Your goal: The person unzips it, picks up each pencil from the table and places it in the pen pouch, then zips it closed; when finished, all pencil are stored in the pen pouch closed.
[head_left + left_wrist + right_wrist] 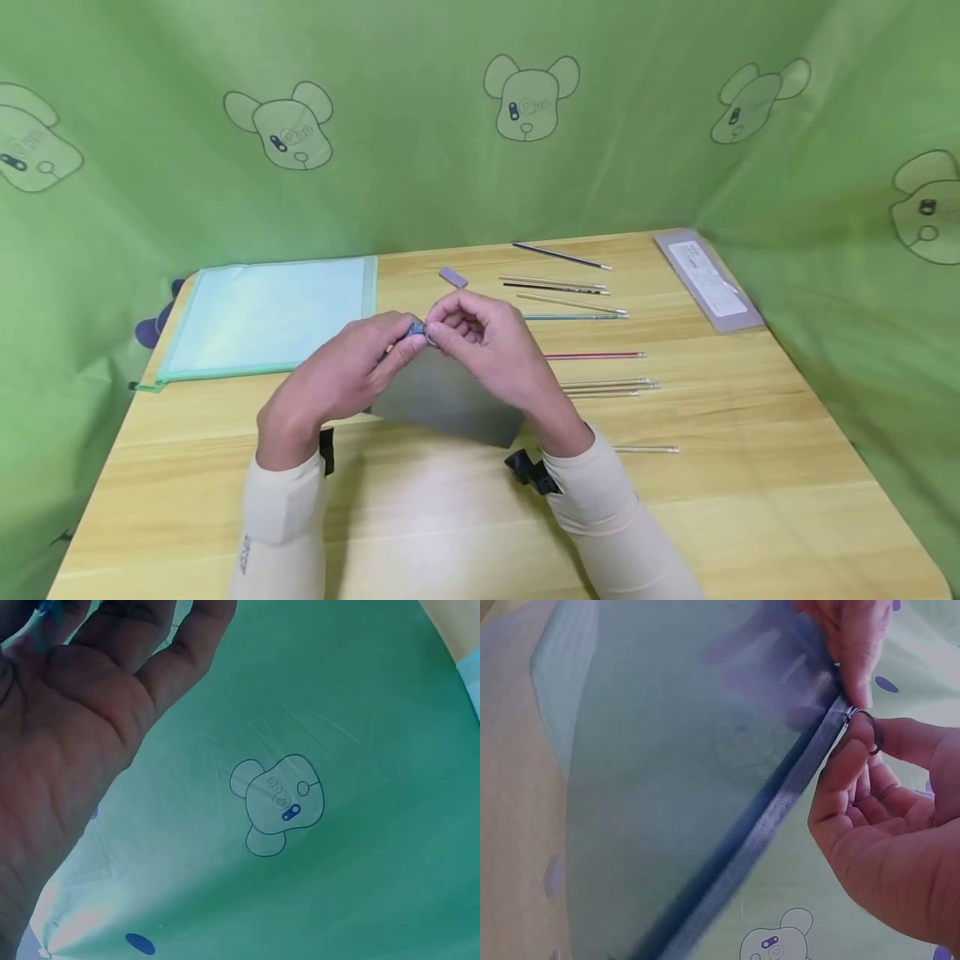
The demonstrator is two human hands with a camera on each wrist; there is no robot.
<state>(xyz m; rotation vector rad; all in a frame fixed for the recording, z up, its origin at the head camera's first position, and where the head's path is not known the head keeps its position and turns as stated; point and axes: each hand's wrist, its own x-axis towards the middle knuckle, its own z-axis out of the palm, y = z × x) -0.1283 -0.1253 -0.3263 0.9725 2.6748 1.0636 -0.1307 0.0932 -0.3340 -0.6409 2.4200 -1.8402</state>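
A see-through zip pouch [450, 404] with a dark blue-grey zipper edge [739, 847] hangs above the table between my hands. My left hand [345, 362] pinches the pouch at one end of the zipper, between thumb and fingers. At that same end, my right hand [491, 346] pinches the ring-shaped zipper pull [876, 735] between thumb and forefinger, its other fingers curled in. In the left wrist view the left hand [75, 735] fills the upper left, and only a bit of blue shows at its fingertips.
A pale blue zip folder [270, 312] with green edging lies at the left. Beyond the hands is a purple eraser [453, 277]. Several pencils, among them a red pencil [600, 356], lie spread on the right. A labelled grey flat packet [708, 279] lies at the far right edge.
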